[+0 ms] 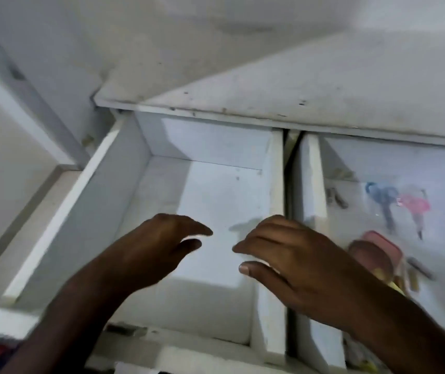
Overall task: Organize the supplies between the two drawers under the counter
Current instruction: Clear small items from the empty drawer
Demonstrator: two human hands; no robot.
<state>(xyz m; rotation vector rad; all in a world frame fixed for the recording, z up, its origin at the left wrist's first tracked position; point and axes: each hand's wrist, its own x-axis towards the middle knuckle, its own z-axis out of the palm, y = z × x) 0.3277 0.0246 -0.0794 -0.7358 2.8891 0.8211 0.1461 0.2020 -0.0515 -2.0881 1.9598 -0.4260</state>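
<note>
Two white drawers stand pulled out under the counter [324,76]. The left drawer [124,184] holds nothing that I can see; its floor is bare white. Both hands hover over its front part. My left hand [151,247] and my right hand [297,263] hold nothing, fingers loosely curved and apart. The right drawer [310,184] holds supplies: a blue tool [383,201] and a pink tool [415,209] in a clear packet, a pink case [375,252], and small dark bits [336,198]. My right forearm hides part of that drawer's front.
The counter edge overhangs the backs of both drawers. A narrow gap [290,211] separates them. To the left lie a white wall panel [5,171] and a light floor strip. The image is blurred, so small items are unclear.
</note>
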